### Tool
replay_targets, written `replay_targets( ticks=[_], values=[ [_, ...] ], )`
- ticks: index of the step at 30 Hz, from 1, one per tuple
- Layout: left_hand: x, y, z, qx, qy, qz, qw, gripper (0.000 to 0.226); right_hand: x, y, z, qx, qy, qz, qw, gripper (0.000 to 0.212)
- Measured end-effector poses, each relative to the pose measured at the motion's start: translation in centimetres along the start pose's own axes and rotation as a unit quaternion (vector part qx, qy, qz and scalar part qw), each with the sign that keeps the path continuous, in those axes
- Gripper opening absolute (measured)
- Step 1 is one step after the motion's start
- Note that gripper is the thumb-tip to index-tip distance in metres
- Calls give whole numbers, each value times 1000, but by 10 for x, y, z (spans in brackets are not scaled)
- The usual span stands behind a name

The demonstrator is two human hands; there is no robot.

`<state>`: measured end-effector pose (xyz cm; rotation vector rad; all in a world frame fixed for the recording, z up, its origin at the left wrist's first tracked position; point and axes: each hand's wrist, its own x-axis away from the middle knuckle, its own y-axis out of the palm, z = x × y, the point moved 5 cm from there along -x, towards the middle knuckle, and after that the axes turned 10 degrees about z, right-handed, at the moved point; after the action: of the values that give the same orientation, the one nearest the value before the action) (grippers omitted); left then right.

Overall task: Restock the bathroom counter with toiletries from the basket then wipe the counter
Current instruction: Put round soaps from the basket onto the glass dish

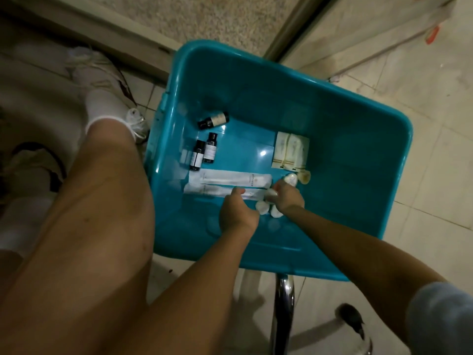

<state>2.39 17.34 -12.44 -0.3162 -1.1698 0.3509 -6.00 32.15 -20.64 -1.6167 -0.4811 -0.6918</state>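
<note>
1. View from above into a teal basket (345, 111), a deep open plastic tub that appears to rest on a chrome stand (282, 303) over a tiled floor (422, 201). The worktop to be restocked is not in view.
2. The toiletries lie loose on the basket floor, all toward the near left part: 3 small dark bottles (208, 151) on their sides, a stack of cream sachets (290, 152), 2 long white packets (230, 179) side by side, and several round white packets (262, 208).
3. Both hands reach down inside. The left hand (236, 213) has its fingertips on the nearer long packet, likely to steady or lift it; I cannot tell whether its grip has closed on the packet.
4. The right hand (288, 197) is curled, its grip closed around a round white packet. More of these lie touching it, so it seems to be gathering them before carrying them out.
5. Judged from this, restocking is at the picking stage and wiping is not yet begun.
6. Room to move: the far and right parts of the basket floor are bare. The high walls mean hands must lift straight up over the rim. The person's bare leg (102, 201) stands just beside the basket's left wall.
</note>
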Motion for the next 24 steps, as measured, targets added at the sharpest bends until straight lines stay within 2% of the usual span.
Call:
replay_targets(
  ticks=[2,4,6,8,10,12,14,15,17,19,20,24],
  values=[
    [-1,2,3,67,-48,-1,997,56,5,-7,-2,-170,57,6,984,29],
    [-2,3,4,134,-84,0,987,57,15,-8,-6,-351,89,-30,932,20],
    [-2,2,4,186,-111,9,976,56,35,-11,-18,-471,93,-95,872,7],
    [-3,0,1,220,-124,25,967,48,51,-11,-29,-509,84,-159,842,6],
    [-5,-4,-1,253,-134,55,957,37,59,-9,-37,-503,74,-221,832,14],
    [-7,-9,-3,266,-140,88,950,29,60,-14,-44,-481,66,-266,833,16],
    [-8,-10,-2,262,-136,98,951,27,53,-19,-41,-449,68,-272,848,18],
    [-7,-10,-1,265,-134,93,950,28,45,-21,-36,-434,75,-247,863,20],
    [-5,-9,0,271,-135,82,949,31,21,-23,-16,-419,119,-127,891,17],
    [-4,-8,0,273,-136,74,950,32,0,-25,10,-406,186,17,895,9],
    [-4,-8,-1,275,-138,71,949,33,-7,-25,19,-388,207,64,896,12],
    [-4,-6,-4,283,-145,61,946,35,-21,-17,33,-332,246,102,905,28]
  ],
)
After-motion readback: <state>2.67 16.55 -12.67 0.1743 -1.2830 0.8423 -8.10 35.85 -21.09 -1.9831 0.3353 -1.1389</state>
